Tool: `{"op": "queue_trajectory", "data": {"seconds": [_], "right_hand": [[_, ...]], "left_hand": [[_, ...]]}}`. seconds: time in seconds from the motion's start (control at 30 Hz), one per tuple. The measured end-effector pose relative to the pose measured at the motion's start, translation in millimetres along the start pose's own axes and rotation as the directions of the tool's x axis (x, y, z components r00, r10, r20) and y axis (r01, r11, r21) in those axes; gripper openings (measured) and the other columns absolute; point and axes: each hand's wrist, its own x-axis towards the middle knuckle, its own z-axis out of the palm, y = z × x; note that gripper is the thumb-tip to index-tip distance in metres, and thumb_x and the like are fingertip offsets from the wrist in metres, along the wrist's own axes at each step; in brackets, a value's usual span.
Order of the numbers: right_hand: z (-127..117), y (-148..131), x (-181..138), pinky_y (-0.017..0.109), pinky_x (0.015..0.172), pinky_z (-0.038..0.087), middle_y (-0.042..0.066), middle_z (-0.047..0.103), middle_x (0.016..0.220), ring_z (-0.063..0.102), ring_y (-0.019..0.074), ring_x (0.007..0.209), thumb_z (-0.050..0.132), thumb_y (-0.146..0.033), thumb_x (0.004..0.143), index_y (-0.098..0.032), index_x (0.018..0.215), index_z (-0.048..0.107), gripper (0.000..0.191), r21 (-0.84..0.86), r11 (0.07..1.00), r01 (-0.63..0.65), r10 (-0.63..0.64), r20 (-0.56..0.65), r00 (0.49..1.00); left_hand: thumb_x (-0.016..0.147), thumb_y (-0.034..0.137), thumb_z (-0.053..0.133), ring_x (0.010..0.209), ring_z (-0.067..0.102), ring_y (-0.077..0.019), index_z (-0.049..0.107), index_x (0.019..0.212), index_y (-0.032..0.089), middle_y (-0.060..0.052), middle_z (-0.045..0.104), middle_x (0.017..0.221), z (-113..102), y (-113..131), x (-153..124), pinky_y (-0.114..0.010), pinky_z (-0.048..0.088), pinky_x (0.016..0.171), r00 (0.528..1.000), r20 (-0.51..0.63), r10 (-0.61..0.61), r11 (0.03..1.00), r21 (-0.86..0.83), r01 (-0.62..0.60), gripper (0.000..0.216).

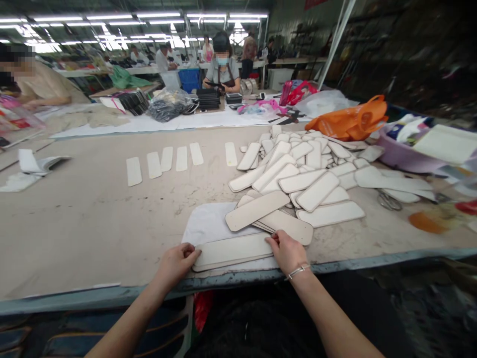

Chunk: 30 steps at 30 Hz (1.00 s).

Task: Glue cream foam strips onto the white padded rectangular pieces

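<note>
A long cream panel with rounded corners lies near the table's front edge, with at least one similar panel under it. My left hand pinches its left end between thumb and fingers. At the other end, my right hand, with a bracelet at the wrist, grips the right corner. White sheet material shows beneath and behind the panel. Just beyond it, a tan panel with rounded ends rests across others. A large heap of similar panels spreads to the right.
Several small white pieces lie apart at the back left. An orange bag and a purple basin stand beyond the heap. Scissors lie at right. A masked co-worker sits across the table; another person is at left.
</note>
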Motion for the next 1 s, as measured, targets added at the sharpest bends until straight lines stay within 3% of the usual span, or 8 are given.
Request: {"op": "queue_trajectory", "data": {"seconds": [0.2, 0.6, 0.83, 1.0], "right_hand": [[4.5, -0.1, -1.3, 0.026, 0.054, 0.035, 0.003, 0.067, 0.078, 0.063, 0.0170, 0.066, 0.046, -0.039, 0.090, -0.021, 0.087, 0.053, 0.020, -0.106, 0.994, 0.038, -0.039, -0.013, 0.999], [10.9, 8.1, 1.4, 0.026, 0.058, 0.040, 0.000, 0.066, 0.077, 0.062, 0.0164, 0.066, 0.050, -0.041, 0.086, -0.023, 0.084, 0.056, 0.019, -0.001, 0.995, 0.097, -0.097, -0.058, 0.994], [9.2, 6.6, 1.3, 0.027, 0.057, 0.040, 0.002, 0.067, 0.077, 0.061, 0.0164, 0.065, 0.046, -0.037, 0.086, -0.021, 0.083, 0.057, 0.019, 0.006, 0.992, 0.126, -0.126, -0.070, 0.990], [8.4, 6.3, 1.3, 0.027, 0.057, 0.039, 0.002, 0.067, 0.075, 0.061, 0.0162, 0.064, 0.046, -0.036, 0.086, -0.021, 0.081, 0.057, 0.019, 0.018, 0.991, 0.133, -0.131, -0.071, 0.989]], "left_hand": [[0.075, 0.039, 0.052, 0.061, 0.056, -0.0154, 0.062, 0.072, 0.018, -0.001, 0.062, 0.063, -2.2, 3.5, -1.6, -0.024, 0.033, 0.058, 1.000, -0.023, -0.017, 1.000, -0.004, 0.017, 0.024], [0.079, 0.042, 0.047, 0.058, 0.053, -0.0142, 0.055, 0.063, 0.019, 0.002, 0.055, 0.054, 1.2, 0.8, -11.5, -0.023, 0.033, 0.056, 0.997, -0.073, -0.031, 0.993, -0.119, 0.022, 0.029], [0.074, 0.031, 0.051, 0.056, 0.050, -0.0134, 0.052, 0.058, 0.019, 0.003, 0.051, 0.053, -5.4, 9.4, -8.8, -0.024, 0.031, 0.056, 1.000, -0.022, -0.014, 0.999, -0.040, 0.013, 0.020], [0.078, 0.035, 0.050, 0.059, 0.052, -0.0143, 0.054, 0.062, 0.019, 0.001, 0.055, 0.057, -3.8, 9.6, -9.0, -0.024, 0.032, 0.057, 0.999, -0.032, -0.018, 0.999, -0.035, 0.017, 0.024]]}}
